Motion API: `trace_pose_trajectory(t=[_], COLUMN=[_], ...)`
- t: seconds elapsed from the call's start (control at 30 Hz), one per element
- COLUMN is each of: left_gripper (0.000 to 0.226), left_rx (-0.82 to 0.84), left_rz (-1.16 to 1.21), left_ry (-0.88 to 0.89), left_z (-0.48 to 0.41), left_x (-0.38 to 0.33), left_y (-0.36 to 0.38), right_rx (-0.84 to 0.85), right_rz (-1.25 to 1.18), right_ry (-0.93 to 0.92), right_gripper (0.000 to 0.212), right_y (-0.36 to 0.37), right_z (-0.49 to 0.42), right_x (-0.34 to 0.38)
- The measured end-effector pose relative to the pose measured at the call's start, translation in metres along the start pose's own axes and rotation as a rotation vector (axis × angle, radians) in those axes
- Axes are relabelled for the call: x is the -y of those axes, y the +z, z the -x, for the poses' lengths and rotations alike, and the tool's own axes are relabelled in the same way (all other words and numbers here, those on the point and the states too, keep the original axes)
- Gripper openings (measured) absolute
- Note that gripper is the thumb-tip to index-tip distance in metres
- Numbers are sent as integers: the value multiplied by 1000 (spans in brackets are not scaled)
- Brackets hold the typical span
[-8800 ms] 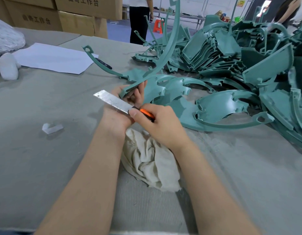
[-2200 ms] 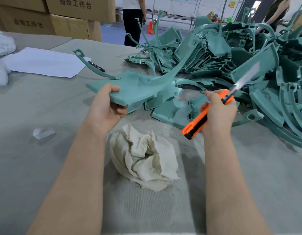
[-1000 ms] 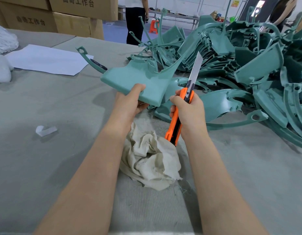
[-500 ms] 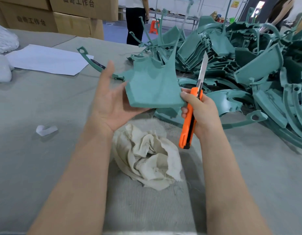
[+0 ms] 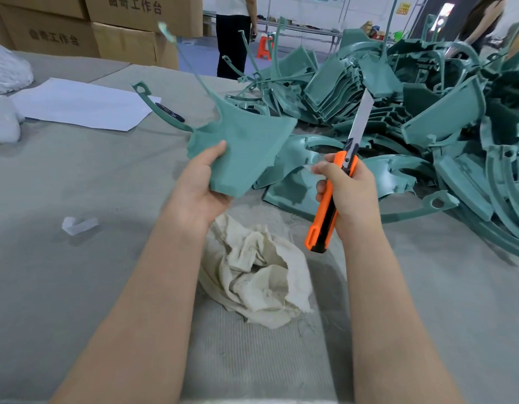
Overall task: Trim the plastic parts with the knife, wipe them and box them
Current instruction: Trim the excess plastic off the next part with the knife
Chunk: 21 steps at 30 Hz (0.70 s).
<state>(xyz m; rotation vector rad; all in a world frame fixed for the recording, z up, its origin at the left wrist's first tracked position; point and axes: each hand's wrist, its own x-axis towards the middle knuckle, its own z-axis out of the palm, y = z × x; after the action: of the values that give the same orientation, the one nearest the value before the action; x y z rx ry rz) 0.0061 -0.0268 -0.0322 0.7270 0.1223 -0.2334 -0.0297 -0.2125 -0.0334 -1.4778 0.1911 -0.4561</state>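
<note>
You've re-gripped the plastic part (image 5: 246, 147). Your left hand (image 5: 198, 188), spread flat a moment ago, now pinches its lower corner and holds it aloft. At its 3 o'clock, your right hand (image 5: 351, 191) grips the knife (image 5: 321, 223), blade up and clear of the part, so trimming looks next. The cloth (image 5: 258, 272) waits at 6 o'clock.

Plastics factory floor, finishing station. Evidence: large heap of identical teal moulded parts (image 5: 427, 112) at 1–3 o'clock on wide bench covered in grey cloth (image 5: 77, 176); stacked printed cardboard cartons (image 5: 121, 39) at 11 o'clock; blue-grey shop floor (image 5: 200, 58) beyond bench; long work table (image 5: 304, 29) at 12 o'clock; one standing person (image 5: 233, 36) at 12 o'clock, second person (image 5: 482, 21) at 1 o'clock.
</note>
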Motion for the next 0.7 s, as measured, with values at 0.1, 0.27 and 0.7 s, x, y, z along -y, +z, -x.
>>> trace_pose_trajectory(t=[0.1,0.27,0.7], left_gripper=[7,10,52], left_rx=[-47,21,86], left_rz=[80,164,283], left_ry=[-20,-193,-296], left_z=[1,5,6], left_x=[-2,-3,-3], left_y=[1,0,-4], right_rx=[-5,-34,132], right_rz=[108,300,339], right_ry=[-93,-229,-243], right_gripper=[42,55,55], right_y=[8,14,20], right_z=[3,9,14], right_x=[-1,-3,-7])
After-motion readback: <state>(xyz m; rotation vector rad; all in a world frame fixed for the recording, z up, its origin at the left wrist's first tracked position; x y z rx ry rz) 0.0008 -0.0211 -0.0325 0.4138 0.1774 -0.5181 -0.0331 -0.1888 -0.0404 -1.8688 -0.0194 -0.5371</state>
